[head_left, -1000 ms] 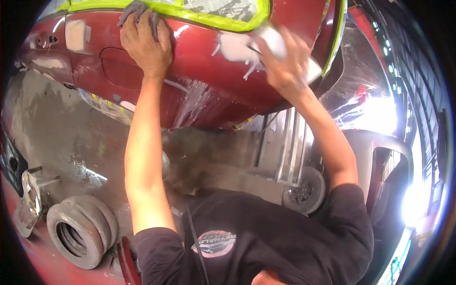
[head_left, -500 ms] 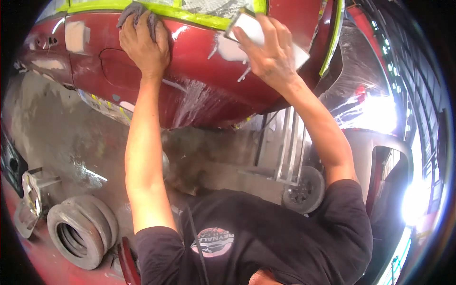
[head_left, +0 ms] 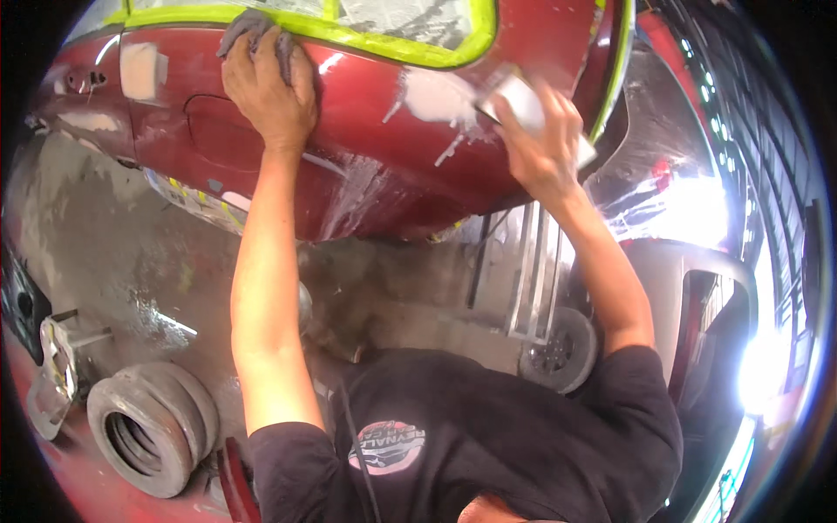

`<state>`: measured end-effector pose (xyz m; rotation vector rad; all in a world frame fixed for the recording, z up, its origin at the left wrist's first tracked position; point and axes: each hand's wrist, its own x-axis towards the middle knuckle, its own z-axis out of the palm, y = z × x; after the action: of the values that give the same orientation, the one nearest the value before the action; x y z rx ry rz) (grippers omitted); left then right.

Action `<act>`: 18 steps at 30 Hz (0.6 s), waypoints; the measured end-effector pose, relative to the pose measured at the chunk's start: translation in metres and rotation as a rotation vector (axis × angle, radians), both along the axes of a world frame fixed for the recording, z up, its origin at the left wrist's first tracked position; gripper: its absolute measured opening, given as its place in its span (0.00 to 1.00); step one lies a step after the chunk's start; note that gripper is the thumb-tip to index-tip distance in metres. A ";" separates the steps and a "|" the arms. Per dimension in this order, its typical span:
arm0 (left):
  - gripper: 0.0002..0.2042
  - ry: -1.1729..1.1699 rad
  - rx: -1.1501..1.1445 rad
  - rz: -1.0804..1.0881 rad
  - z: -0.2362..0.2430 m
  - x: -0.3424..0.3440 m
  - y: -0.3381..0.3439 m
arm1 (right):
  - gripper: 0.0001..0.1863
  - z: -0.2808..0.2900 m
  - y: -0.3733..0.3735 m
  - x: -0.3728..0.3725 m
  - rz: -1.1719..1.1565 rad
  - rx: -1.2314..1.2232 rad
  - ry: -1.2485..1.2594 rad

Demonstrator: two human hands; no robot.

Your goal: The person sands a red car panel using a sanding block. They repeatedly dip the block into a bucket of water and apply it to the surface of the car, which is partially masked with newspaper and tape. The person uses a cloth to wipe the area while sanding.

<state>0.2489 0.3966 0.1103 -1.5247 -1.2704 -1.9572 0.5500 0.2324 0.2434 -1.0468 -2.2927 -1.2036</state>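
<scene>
My left hand (head_left: 275, 100) is closed on a crumpled grey-purple cloth (head_left: 244, 33), resting on the red car body (head_left: 366, 126) just under a band of yellow-green masking tape (head_left: 366, 39). My right hand (head_left: 545, 148) is wrapped round a long white block (head_left: 519, 96) with a darker end, slightly blurred, held against the panel just right of a pale filler patch (head_left: 432, 91) with drips. Papered, masked window openings (head_left: 401, 17) lie above. More pale patches (head_left: 139, 70) show on the panel to the left.
Below the car are a grey floor (head_left: 157, 253), stacked tyres (head_left: 144, 436), metal brackets (head_left: 61, 357) and an upright metal frame (head_left: 532, 270) with a wheel (head_left: 558, 349). A plastic-covered red vehicle (head_left: 663, 174) and a grey plastic chair (head_left: 697, 257) are at the right.
My right hand and the block moved left and up, then back right and down, uncovering more of the filler patch. My left hand stays on the cloth with little movement.
</scene>
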 end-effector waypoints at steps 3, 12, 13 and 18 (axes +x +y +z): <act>0.18 -0.003 -0.025 -0.009 0.000 0.007 -0.003 | 0.24 -0.001 0.010 -0.017 -0.020 0.004 -0.027; 0.19 -0.021 -0.006 -0.033 0.002 0.006 -0.001 | 0.27 -0.003 -0.012 0.011 -0.059 -0.011 0.005; 0.19 -0.019 -0.001 -0.038 0.002 0.008 -0.003 | 0.26 -0.002 -0.006 0.001 -0.035 0.018 0.021; 0.18 0.000 -0.014 -0.025 -0.004 0.003 0.000 | 0.27 0.004 0.038 -0.047 0.035 -0.024 -0.042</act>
<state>0.2521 0.3961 0.1065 -1.5546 -1.2729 -1.9683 0.5034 0.2708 0.2477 -0.9951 -2.3528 -1.1980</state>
